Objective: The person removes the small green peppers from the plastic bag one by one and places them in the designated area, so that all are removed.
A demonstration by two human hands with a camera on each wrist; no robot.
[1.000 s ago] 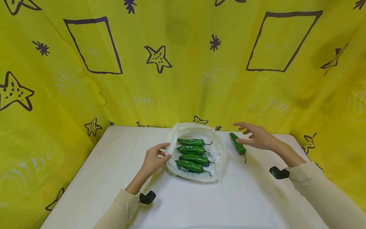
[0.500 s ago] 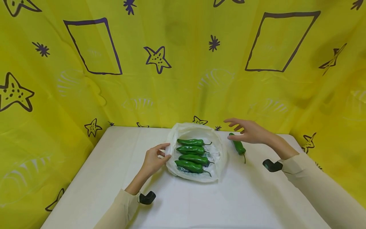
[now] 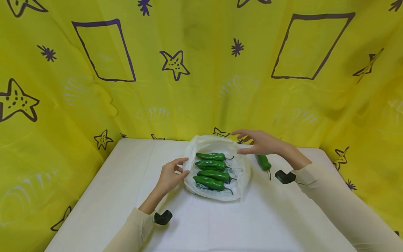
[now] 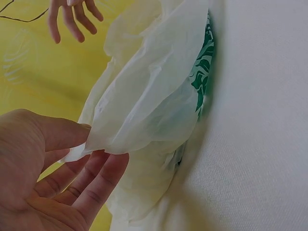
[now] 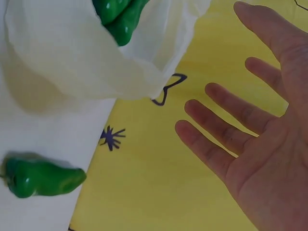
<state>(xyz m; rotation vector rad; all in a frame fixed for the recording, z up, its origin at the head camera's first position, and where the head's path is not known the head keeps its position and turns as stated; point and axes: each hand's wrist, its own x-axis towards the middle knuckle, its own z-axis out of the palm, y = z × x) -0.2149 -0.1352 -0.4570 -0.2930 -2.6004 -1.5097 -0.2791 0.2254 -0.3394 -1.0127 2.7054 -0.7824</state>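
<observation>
A thin whitish plastic bag [image 3: 246, 178] stands with its mouth spread wide on the table. Several glossy green peppers [image 3: 211, 165] lie inside in a row, stems to the right. My left hand [image 3: 169, 179] pinches the bag's left rim; in the left wrist view thumb and fingers grip the plastic [image 4: 144, 106] edge. Over the bag's right rim hovers my right hand [image 3: 261, 141], fingers spread and nothing held, as the right wrist view of the hand [image 5: 255, 134] also shows. One loose green pepper [image 3: 264, 163] lies right of the bag, its tip hidden behind the right hand.
A white cloth covers the table [image 3: 201, 227]. Yellow patterned curtain [image 3: 201, 98] hangs close behind the table and along both sides. Dark cameras sit at the left wrist [image 3: 163, 217] and the right wrist [image 3: 285, 176].
My right hand has travelled left, from above the loose pepper to the bag's right rim. The left hand keeps its grip, and bag and peppers stay where they were.
</observation>
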